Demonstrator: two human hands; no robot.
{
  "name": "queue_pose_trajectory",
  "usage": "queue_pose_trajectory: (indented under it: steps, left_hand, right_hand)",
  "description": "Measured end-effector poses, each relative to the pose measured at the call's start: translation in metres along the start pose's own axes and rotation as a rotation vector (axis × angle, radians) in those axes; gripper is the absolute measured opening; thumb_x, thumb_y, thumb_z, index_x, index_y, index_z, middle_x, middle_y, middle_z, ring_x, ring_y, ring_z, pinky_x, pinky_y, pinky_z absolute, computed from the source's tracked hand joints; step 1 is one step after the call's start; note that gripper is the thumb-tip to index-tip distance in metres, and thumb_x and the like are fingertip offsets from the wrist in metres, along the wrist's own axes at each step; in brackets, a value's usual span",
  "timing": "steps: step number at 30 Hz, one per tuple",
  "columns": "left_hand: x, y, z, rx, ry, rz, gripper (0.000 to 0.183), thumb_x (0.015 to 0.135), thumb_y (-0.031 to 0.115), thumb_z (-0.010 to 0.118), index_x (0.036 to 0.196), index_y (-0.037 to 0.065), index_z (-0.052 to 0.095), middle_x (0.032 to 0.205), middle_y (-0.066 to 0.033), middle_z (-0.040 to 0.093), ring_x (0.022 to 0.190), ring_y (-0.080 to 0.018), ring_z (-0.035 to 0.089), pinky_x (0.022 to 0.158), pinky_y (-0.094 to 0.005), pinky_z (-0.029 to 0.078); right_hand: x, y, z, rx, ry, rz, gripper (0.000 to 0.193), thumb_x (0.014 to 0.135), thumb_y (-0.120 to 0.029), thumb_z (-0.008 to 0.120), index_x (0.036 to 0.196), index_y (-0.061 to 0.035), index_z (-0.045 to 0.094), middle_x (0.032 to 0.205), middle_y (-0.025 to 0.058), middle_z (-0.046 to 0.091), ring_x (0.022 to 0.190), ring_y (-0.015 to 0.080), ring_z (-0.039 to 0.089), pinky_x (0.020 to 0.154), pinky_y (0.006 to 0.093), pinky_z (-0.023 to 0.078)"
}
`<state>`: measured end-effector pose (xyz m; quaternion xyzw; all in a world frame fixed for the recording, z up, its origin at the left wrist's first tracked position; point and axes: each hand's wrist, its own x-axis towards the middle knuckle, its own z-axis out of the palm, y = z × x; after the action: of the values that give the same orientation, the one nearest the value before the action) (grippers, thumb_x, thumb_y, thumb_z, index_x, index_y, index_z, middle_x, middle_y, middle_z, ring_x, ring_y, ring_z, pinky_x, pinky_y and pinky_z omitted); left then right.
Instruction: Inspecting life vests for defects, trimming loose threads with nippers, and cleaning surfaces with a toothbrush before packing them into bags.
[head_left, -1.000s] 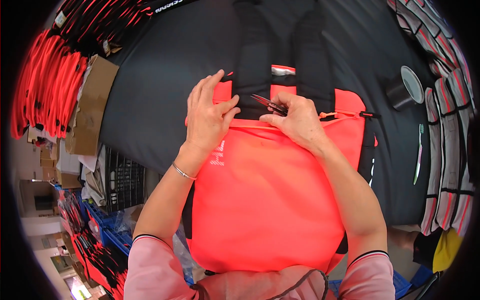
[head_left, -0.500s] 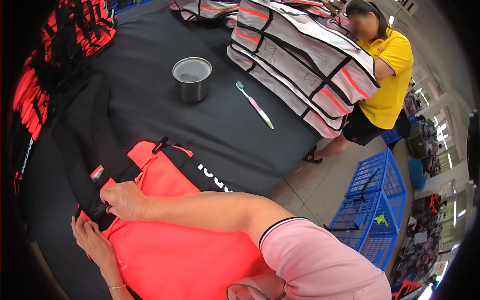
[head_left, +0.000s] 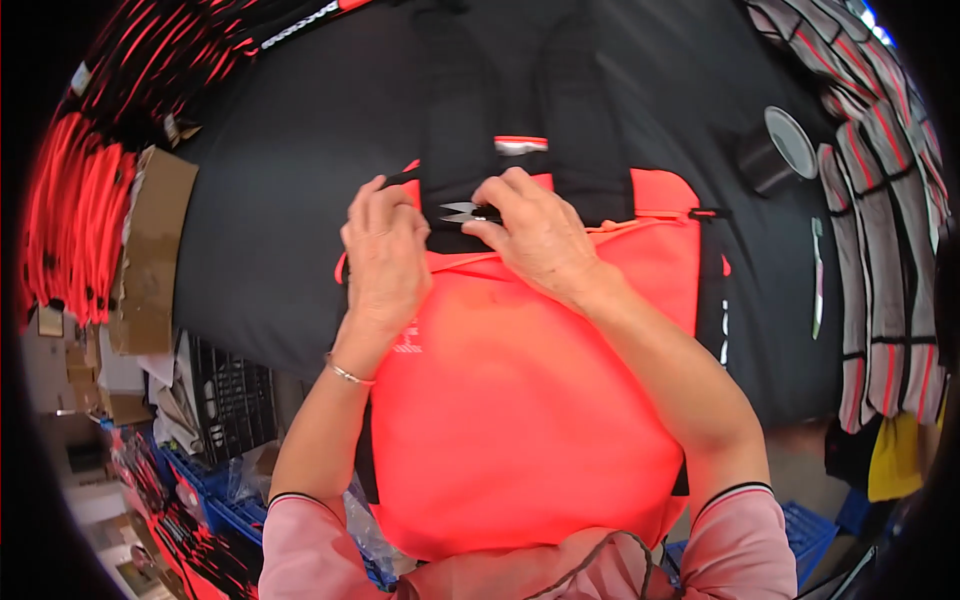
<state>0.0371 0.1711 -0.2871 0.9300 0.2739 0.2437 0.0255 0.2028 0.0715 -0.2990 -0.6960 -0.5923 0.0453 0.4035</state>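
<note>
A bright coral-red backpack (head_left: 530,410) with black trim lies flat before me, its black shoulder straps (head_left: 455,110) stretched out on the far side. My right hand (head_left: 548,243) is closed round small black thread snips (head_left: 462,212). Their two metal blades are apart and point left, just above the black strip at the bag's top. My left hand (head_left: 385,255) grips the bag's upper left corner with bent fingers; the fingertips are partly hidden. Between the straps, a white and red tag (head_left: 521,146) shows.
On the black-covered table (head_left: 270,230), a metal cup (head_left: 760,165) and a toothbrush (head_left: 818,280) lie to the right, beside stacked grey bags (head_left: 885,270). At left are a cardboard box (head_left: 155,250) and red-and-black pieces (head_left: 85,200). Blue crates (head_left: 805,535) stand below the table.
My view has swung left, so the backpack now sits mid-picture and the cup, toothbrush and grey bags at the right. The snips' blades now show clearly in my right hand.
</note>
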Motion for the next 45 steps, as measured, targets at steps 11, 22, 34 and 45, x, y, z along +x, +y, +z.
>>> queue_pose_trajectory:
  steps: [11, 22, 34, 45]
  left_hand:
    - [0.002, 0.006, 0.005, -0.014, 0.008, -0.010, 0.010, 0.082, -0.003, 0.065, 0.090, 0.000, 0.058, 0.119, -0.0107, 0.052, 0.131, -0.0375, 0.043, 0.101, -0.0468, 0.037]
    - [0.003, 0.009, 0.006, -0.011, 0.015, -0.003, 0.010, 0.081, -0.003, 0.065, 0.088, 0.001, 0.059, 0.118, -0.0107, 0.052, 0.130, -0.0370, 0.044, 0.101, -0.0469, 0.037]
    - [0.018, -0.003, -0.001, -0.131, 0.025, -0.197, 0.014, 0.089, 0.005, 0.065, 0.101, 0.001, 0.069, 0.129, -0.0159, 0.053, 0.113, -0.0358, 0.060, 0.094, -0.0397, 0.051]
    - [0.049, -0.010, -0.012, -0.213, -0.457, -0.358, 0.025, 0.087, 0.020, 0.071, 0.099, -0.001, 0.073, 0.143, -0.0242, 0.046, 0.133, -0.0365, 0.042, 0.109, -0.0425, 0.040]
  right_hand:
    - [0.016, 0.005, 0.004, -0.089, -0.143, -0.170, 0.021, 0.081, -0.013, 0.077, 0.093, -0.0059, 0.061, 0.091, 0.0059, 0.056, 0.085, 0.0241, 0.059, 0.075, 0.0378, 0.045]
    - [0.016, 0.006, 0.006, -0.101, -0.126, -0.208, 0.020, 0.079, -0.012, 0.078, 0.086, -0.0045, 0.061, 0.087, 0.0065, 0.056, 0.082, 0.0255, 0.059, 0.073, 0.0384, 0.046]
    - [0.017, 0.018, -0.017, 0.270, 0.062, 0.157, 0.022, 0.082, -0.016, 0.077, 0.092, -0.0008, 0.065, 0.090, 0.0078, 0.065, 0.082, 0.0226, 0.066, 0.074, 0.0360, 0.053]
    - [0.019, 0.018, -0.018, 0.552, 0.114, 0.291, 0.026, 0.089, -0.020, 0.074, 0.100, 0.0017, 0.064, 0.088, 0.0083, 0.068, 0.080, 0.0158, 0.064, 0.075, 0.0316, 0.052]
